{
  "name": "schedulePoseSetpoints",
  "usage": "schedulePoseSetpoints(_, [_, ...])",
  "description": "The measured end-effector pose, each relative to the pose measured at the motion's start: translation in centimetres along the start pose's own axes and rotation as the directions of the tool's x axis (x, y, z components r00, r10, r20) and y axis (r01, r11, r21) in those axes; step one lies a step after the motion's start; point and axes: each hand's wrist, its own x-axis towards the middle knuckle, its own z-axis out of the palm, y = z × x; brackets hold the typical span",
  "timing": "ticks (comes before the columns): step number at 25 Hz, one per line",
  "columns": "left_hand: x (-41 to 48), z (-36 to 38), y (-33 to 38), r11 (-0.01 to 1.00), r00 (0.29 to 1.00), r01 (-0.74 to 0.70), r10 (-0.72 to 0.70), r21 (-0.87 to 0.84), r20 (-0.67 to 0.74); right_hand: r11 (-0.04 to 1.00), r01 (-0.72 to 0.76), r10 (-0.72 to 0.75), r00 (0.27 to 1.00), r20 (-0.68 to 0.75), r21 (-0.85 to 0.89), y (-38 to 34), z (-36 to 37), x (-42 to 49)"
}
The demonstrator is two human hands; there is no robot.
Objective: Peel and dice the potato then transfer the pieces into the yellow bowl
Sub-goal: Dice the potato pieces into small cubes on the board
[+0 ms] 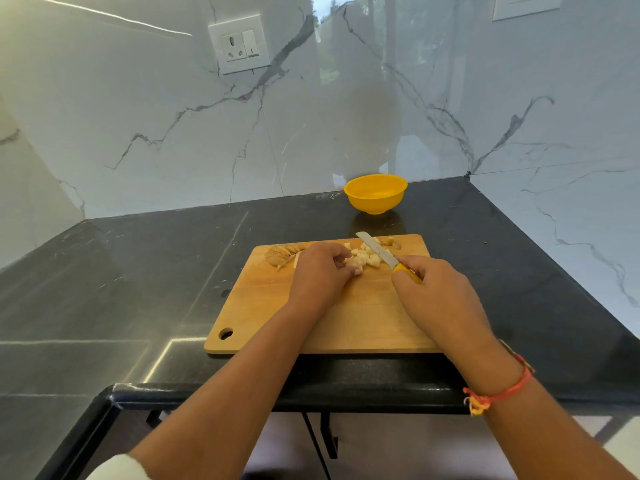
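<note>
Setting: a home kitchen corner. Evidence: a polished black stone counter (138,271) with a rounded front edge, meeting white marble-look wall panels (173,116) with grey veining on three sides. Two wall sockets (239,43) are mounted above counter height, one at left, one partly visible at upper right. A wooden cutting board (263,306) with a hanging hole lies on the counter, carrying diced potato (363,256) and peels (280,254). A knife (381,252) and a yellow bowl (375,194) complete the food-preparation layout.
</note>
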Motion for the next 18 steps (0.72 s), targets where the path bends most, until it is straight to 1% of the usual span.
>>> schedulePoseSetpoints(2, [0.4, 0.7, 0.2, 1.0, 1.0, -0.008, 0.008, -0.024, -0.025, 1.0, 0.016, -0.016, 0.999, -0.048, 0.002, 0.1, 0.4, -0.1])
schedulePoseSetpoints(8, [0.3, 1.1, 0.5, 0.997, 0.999, -0.029, 0.027, -0.071, -0.033, 0.998, 0.035, -0.04, 0.996, -0.085, -0.052, 0.3, 0.7, -0.1])
schedulePoseSetpoints(11, [-0.3, -1.0, -1.0, 0.999, 0.995, -0.037, 0.036, -0.005, -0.097, 0.985, 0.092, -0.103, 0.992, -0.069, -0.147, -0.3, 1.0, -0.8])
schedulePoseSetpoints(13, [-0.3, -2.9, -3.2, 0.997, 0.989, 0.003, 0.008, 0.074, -0.145, 0.963, 0.155, -0.167, 0.985, -0.035, -0.223, -1.3, 1.8, -1.0])
schedulePoseSetpoints(15, [-0.1, -4.2, -5.2, 0.987, 0.99, 0.058, -0.038, 0.149, -0.135, 0.935, 0.199, -0.217, 0.976, -0.03, -0.293, -2.1, 3.0, -0.8])
schedulePoseSetpoints(18, [0.2, -4.5, -6.0, 0.98, 0.995, 0.078, -0.064, 0.184, -0.08, 0.928, 0.197, -0.216, 0.976, -0.025, -0.317, -2.9, 4.4, -0.1])
